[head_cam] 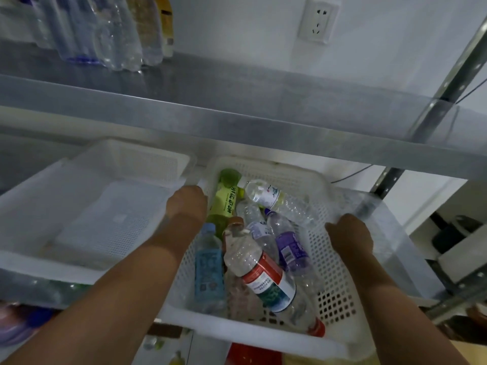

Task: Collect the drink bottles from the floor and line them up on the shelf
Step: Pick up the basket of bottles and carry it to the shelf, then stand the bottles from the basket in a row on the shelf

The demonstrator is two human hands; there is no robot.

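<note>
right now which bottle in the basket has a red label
The clear bottle with the brown cap, lying in the middle of the basket; the others carry green, blue, purple or white labels.

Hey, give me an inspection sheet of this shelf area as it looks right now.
Surface: metal shelf, bare at the middle.
Job's things: jumbled bottles lie in a white basket; standing bottles line the shelf's left end.
Clutter: second basket on the left, no bottles seen inside.
Grippers: left hand and right hand each grip the basket's rim.
Cables: thin cable behind the shelving, right.
Surroundings: white wall, wall socket, metal upright.
</note>
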